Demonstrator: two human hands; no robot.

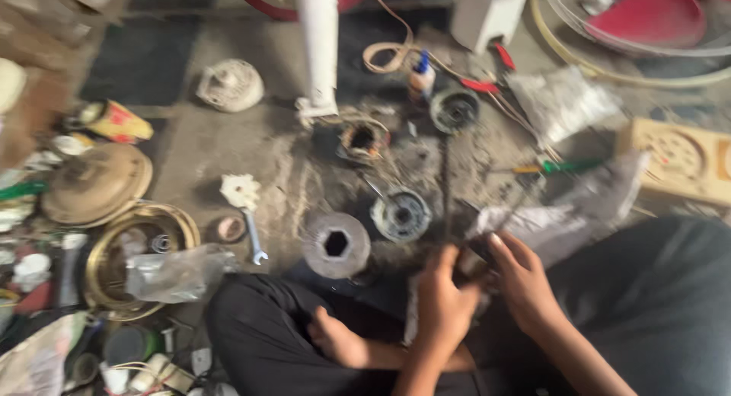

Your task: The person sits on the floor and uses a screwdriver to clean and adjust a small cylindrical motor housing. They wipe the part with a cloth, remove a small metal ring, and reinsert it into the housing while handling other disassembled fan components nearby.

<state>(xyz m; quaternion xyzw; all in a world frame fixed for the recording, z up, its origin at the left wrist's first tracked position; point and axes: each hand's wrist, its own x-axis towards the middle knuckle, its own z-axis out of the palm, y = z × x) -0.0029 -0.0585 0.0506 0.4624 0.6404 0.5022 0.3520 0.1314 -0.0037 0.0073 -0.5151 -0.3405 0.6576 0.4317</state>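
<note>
Both hands meet just above the person's crossed legs: the left hand (444, 304) and right hand (524, 283) pinch a small dark part (474, 253) between fingers, blurred beyond telling its shape. It could slip from that fingertip hold and vanish among the floor clutter beside the grey hexagon-holed cylinder (336, 245).

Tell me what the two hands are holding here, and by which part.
Both the left hand and the right hand close on a small dark object between them. Motion blur hides what it is and where the fingers grip.
</note>
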